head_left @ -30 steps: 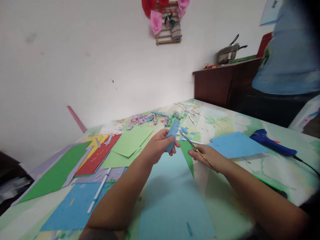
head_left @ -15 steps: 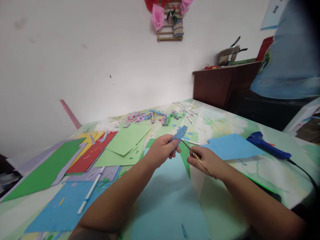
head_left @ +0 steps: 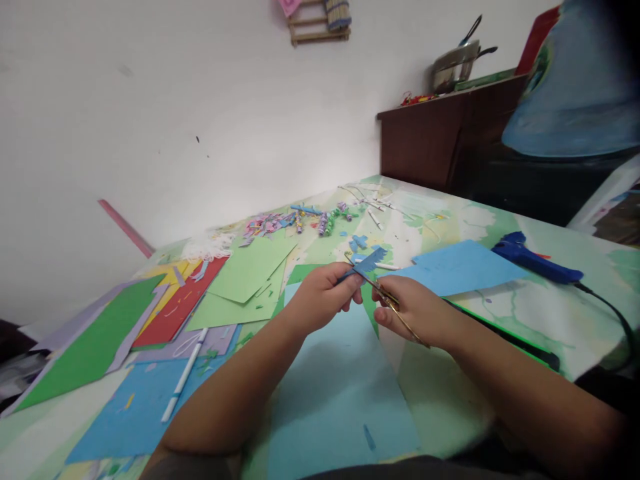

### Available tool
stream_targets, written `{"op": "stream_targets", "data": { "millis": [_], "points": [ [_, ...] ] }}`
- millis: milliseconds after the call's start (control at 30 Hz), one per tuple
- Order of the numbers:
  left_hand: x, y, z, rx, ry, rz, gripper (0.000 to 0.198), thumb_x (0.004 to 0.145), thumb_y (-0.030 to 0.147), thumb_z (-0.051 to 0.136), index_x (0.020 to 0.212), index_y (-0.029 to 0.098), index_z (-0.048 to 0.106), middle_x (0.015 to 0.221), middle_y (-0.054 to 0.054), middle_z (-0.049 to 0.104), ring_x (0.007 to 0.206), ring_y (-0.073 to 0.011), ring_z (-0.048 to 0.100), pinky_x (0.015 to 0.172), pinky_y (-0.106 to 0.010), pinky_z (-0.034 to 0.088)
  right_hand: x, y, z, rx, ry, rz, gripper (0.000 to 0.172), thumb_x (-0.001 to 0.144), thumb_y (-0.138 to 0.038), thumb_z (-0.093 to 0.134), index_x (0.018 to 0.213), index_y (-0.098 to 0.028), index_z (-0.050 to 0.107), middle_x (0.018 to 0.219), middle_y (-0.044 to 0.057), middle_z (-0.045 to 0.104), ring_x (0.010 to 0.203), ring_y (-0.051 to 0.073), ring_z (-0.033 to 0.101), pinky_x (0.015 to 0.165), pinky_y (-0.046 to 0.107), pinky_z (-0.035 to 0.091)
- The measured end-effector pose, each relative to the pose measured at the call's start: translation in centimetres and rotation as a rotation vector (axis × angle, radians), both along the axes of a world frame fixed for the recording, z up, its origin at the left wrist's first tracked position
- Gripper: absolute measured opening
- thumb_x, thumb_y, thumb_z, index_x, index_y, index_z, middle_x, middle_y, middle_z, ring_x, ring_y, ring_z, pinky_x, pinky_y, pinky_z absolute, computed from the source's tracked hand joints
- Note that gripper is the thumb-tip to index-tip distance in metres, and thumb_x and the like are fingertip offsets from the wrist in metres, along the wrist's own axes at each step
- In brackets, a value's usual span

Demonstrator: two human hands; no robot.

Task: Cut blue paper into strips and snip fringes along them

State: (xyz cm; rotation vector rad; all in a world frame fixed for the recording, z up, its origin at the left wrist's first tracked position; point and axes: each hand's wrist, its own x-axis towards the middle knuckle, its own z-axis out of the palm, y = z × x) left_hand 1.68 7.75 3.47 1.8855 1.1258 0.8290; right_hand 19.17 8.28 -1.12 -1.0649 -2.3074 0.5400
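Observation:
In the middle of the head view, my left hand [head_left: 327,293] pinches a small blue paper piece [head_left: 371,261] with a fringed edge. My right hand [head_left: 413,310] holds gold-coloured scissors [head_left: 391,299], fingers in the handles. Their blades are apart and reach across the blue piece, close to my left fingertips. Below both hands lies a light blue sheet [head_left: 345,393] with a small dark blue scrap [head_left: 369,437] on it. Little blue scraps [head_left: 358,243] are on the table just beyond the fringed piece.
Coloured sheets, among them a green one [head_left: 95,340] and a red one [head_left: 183,303], spread on the left with a white marker [head_left: 185,375]. On the right are a bright blue sheet [head_left: 465,267] and a blue glue gun [head_left: 537,259] with its cord. Paper curls [head_left: 327,223] lie farther back.
The view has tilted down slightly. The scissor blades have opened and now reach across the fringed blue paper, which is turned more sideways. Both hands keep their hold.

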Motion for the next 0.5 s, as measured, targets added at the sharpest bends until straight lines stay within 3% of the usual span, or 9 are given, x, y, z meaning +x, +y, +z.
{"op": "stream_targets", "data": {
  "millis": [233, 500],
  "points": [
    [-0.35, 0.09, 0.56, 0.053, 0.022, -0.124, 0.020, 0.075, 0.016, 0.043, 0.058, 0.014, 0.053, 0.051, 0.005, 0.047, 0.044, -0.0031, 0.043, 0.045, -0.016, 0.036, 0.16, -0.38, 0.22, -0.018, 0.035, 0.013, 0.039, 0.072, -0.057, 0.045, 0.076, -0.018, 0.046, 0.065, 0.000, 0.043, 0.057, 0.013, 0.038, 0.051, 0.026, 0.029],
    [-0.44, 0.02, 0.45, 0.093, 0.040, -0.147, 0.021, 0.076, 0.012, 0.041, 0.059, 0.014, 0.054, 0.052, 0.005, 0.046, 0.045, -0.0024, 0.044, 0.045, -0.014, 0.037, 0.07, -0.40, 0.04, 0.005, 0.040, -0.008, 0.041, 0.069, -0.059, 0.048, 0.074, -0.018, 0.044, 0.067, 0.000, 0.042, 0.058, 0.013, 0.036, 0.052, 0.026, 0.029]
  ]
}}
